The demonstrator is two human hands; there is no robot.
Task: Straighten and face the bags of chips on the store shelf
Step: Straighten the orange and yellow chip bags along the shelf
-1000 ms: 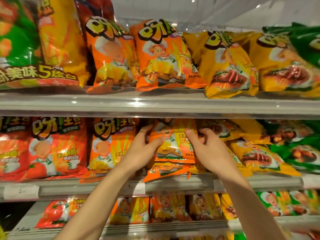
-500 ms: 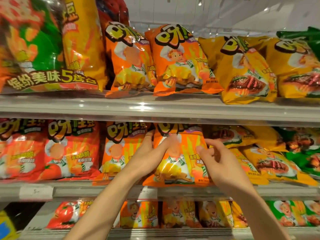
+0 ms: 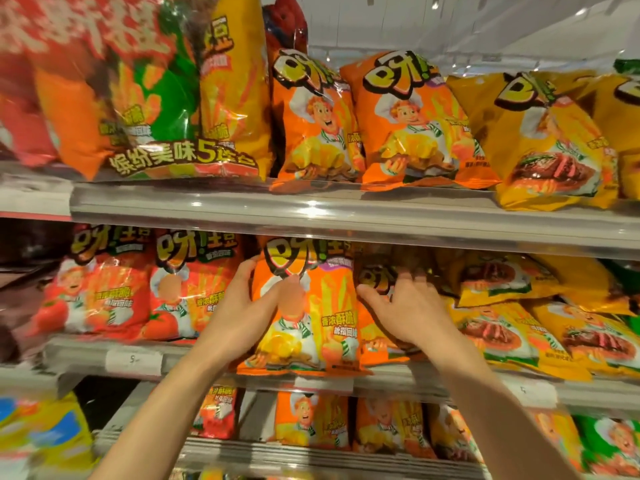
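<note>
Left hand [image 3: 239, 313] grips the orange bag [image 3: 311, 317] upright so it faces out, while the right hand [image 3: 405, 310] reaches open-fingered past it, probably for the bag behind [image 3: 375, 278].

2 bare forearms, no sleeves; hands [image 3: 242, 313] ungloved.

Views: one only, the camera on my head; no second view shares the scene.
Facing: forward, straight into the store shelving, tilted slightly up.
Nearness: close, at my arms' reach; my left hand [image 3: 242, 306] and right hand [image 3: 412, 306] touch bags on the middle shelf [image 3: 485, 382].
Coverage: the upper shelf [image 3: 346, 216] above, a lower shelf [image 3: 311, 459] at the bottom; the left edge is blurred.
</note>
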